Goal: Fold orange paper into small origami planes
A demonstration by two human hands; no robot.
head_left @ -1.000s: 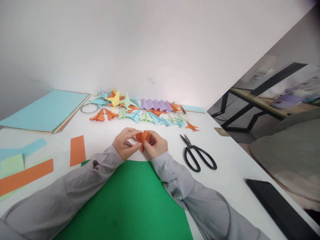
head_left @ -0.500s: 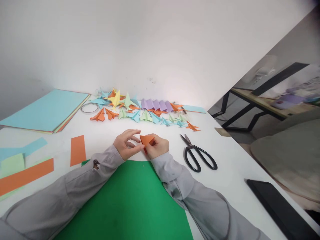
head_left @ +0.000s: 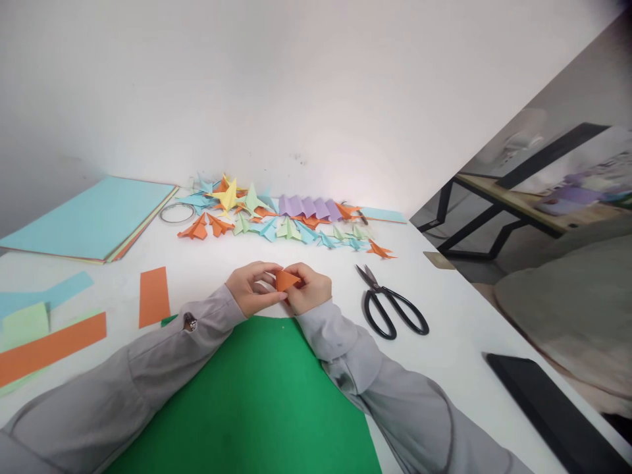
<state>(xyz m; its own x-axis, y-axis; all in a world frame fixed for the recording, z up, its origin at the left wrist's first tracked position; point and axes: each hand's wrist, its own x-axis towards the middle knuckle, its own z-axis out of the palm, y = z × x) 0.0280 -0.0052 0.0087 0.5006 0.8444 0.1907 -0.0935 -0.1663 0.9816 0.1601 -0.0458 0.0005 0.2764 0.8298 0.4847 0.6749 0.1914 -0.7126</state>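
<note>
A small folded orange paper piece [head_left: 286,281] sits between both hands, just above the far edge of a green sheet [head_left: 257,401]. My left hand [head_left: 250,289] pinches its left side with curled fingers. My right hand [head_left: 308,288] grips its right side, fingers closed round it. Both grey sleeves lie across the green sheet on the white table [head_left: 207,263].
Black scissors [head_left: 390,303] lie right of my hands. A row of folded paper shapes [head_left: 281,220] and a tape ring [head_left: 176,212] sit by the wall. A stack of coloured sheets [head_left: 93,217] and orange strips [head_left: 153,296] lie left. A black slab [head_left: 548,408] lies at the right edge.
The orange piece has been folded smaller and flatter. My left hand's fingers, spread half a second ago, have closed back onto it. The arms have stayed in place.
</note>
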